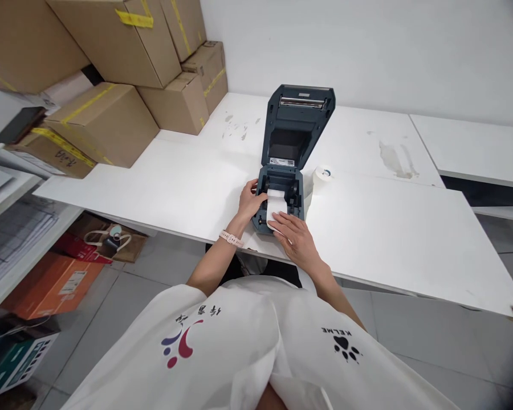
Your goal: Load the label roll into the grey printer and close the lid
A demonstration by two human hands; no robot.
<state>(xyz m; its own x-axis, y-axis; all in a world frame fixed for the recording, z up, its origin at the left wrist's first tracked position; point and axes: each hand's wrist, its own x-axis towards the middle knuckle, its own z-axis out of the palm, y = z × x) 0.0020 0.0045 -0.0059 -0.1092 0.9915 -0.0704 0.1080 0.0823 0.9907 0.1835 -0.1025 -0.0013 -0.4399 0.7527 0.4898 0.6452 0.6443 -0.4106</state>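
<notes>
A dark grey label printer (259, 219) stands on the white table, its lid (297, 122) tipped fully back. In its bay lies a roll of white label paper (276, 200), with the loose end drawn toward the front edge. My left hand (248, 204) is closed around the printer's left side, and its thumb reaches inward beside the roll. With fingers laid over the paper's front end and the thumb close below, my right hand (297, 238) holds the label strip. Its palm side is hidden. A second white label roll (322, 181) sits just right of the printer.
Cardboard boxes (105, 122) with yellow tape are stacked at the table's back left. A dark flat device (19, 125) rests on one of them. A shelf with papers (15, 239) and an orange box (53, 282) are low on the left. The table's front edge runs close to my body.
</notes>
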